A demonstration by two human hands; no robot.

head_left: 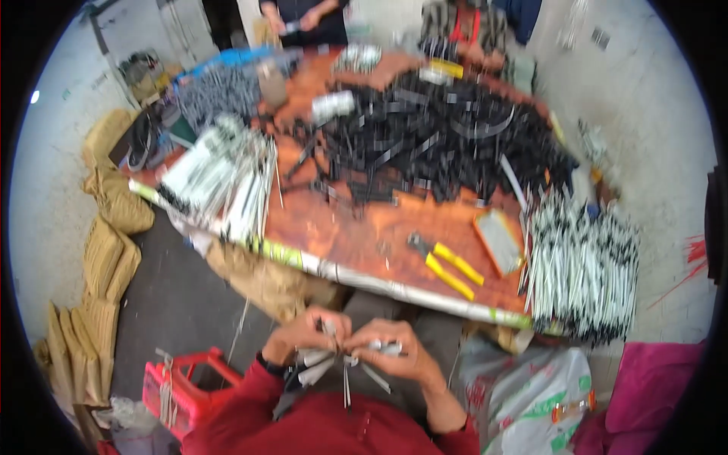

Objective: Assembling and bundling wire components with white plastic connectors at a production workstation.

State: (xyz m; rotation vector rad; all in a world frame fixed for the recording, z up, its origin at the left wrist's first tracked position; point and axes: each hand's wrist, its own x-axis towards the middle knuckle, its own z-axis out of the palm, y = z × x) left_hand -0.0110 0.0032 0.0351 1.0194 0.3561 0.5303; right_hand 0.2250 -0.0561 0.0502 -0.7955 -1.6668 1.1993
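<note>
My left hand and my right hand meet in front of my red top, below the table's near edge. Both are closed on a small bunch of thin white strips, whose ends fan out beneath the fingers. Blur hides exactly how each finger grips and what the strips are. Pliers with yellow handles lie on the brown table beyond my right hand. Beside them is a flat, pale rectangular thing with an orange edge.
A big heap of black strap-like pieces covers the table's middle and far right. White strips with dark ends are piled at left and right. Across the table stands another person. A red plastic stool and plastic bags flank me.
</note>
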